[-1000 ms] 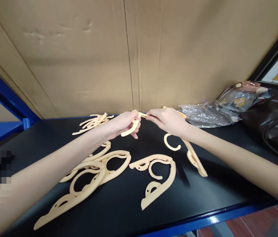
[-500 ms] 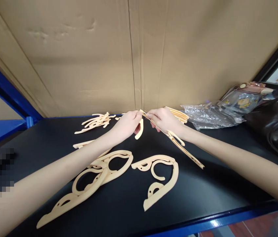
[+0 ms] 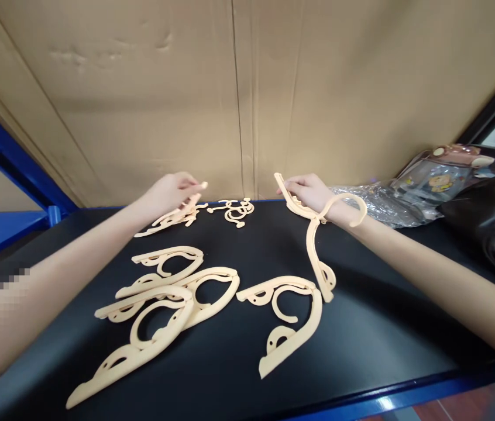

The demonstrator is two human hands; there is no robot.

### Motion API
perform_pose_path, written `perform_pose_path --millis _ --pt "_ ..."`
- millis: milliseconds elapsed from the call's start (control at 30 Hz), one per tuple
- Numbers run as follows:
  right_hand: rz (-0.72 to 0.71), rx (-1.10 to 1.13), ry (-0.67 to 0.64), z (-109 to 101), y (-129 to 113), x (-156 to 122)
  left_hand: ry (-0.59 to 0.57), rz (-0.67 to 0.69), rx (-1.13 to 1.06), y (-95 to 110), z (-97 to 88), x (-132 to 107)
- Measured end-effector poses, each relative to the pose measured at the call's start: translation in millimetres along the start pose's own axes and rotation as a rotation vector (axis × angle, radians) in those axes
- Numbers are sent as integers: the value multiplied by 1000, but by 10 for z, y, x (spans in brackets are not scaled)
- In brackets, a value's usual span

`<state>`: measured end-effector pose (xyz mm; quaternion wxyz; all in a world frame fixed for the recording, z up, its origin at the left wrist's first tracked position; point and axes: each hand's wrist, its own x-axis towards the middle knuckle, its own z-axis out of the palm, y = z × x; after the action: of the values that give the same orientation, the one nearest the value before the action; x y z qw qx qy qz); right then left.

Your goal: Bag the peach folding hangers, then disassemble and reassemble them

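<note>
My right hand [image 3: 311,192] is closed on one end of a beige plastic folding hanger [image 3: 315,245], which hangs from it with its hook curling past my wrist and its other arm reaching down to the black shelf [image 3: 361,327]. My left hand [image 3: 169,191] hovers at the back left over a pile of thin beige strips [image 3: 166,217], pinching a small beige piece [image 3: 201,186]. Another folded hanger [image 3: 286,318] lies in front of the right hand. A stack of overlapping hangers [image 3: 160,304] lies at the front left.
Small curled beige hook pieces [image 3: 234,210] lie at the back centre. Crumpled clear plastic bags [image 3: 388,204] and a dark bag [image 3: 488,216] sit at the right. A cardboard wall [image 3: 247,93] closes the back. Blue shelf framing [image 3: 6,169] stands at the left.
My hands have drawn apart. The right hand lifted and unfolded the hanger it holds. The left hand moved left to the strip pile, away from the hanger.
</note>
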<state>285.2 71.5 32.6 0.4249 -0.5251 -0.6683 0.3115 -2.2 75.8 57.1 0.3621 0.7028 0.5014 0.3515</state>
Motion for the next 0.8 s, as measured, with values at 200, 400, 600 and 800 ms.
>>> perform_pose_path --millis 200,400,600,800 --pt "140 441 -89 -23 -130 -119 177 -35 304 -474 -374 179" --pt "156 611 -81 -27 -170 -266 206 -60 365 -694 -268 200" --pt "81 699 45 -3 -223 -478 316 70 124 -275 106 25" --pt "26 712 176 18 -164 -550 -485 -122 -440 279 642 -474"
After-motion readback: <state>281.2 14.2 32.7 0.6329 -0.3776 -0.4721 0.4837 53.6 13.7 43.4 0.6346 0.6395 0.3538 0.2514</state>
